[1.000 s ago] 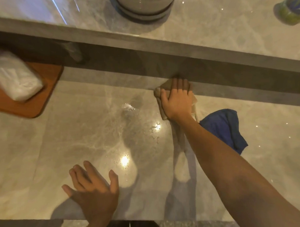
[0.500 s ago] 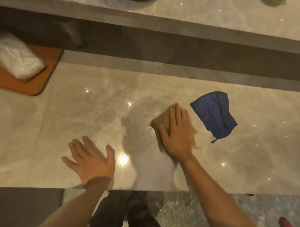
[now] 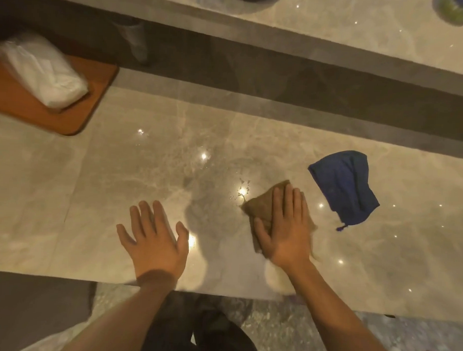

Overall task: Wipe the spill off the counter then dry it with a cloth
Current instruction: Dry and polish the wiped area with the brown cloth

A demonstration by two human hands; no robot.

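Observation:
My right hand (image 3: 289, 230) lies flat on a brown cloth (image 3: 262, 204) and presses it onto the glossy marble counter (image 3: 120, 184). A wet patch with droplets (image 3: 241, 188) glints just beyond the cloth's far left corner. A crumpled blue cloth (image 3: 344, 186) lies on the counter to the right of my right hand, apart from it. My left hand (image 3: 154, 238) rests palm down on the counter near the front edge, fingers spread, holding nothing.
A wooden board (image 3: 78, 109) at the far left carries a white plastic-wrapped pack (image 3: 42, 71). A dark step rises behind the counter to a raised marble ledge (image 3: 361, 30) with a round base and a green-blue object. The counter's front edge runs below my wrists.
My right hand has pulled the brown cloth back from the rear wall toward the front edge across the wet patch. The left hand stayed planted. The view tilted down.

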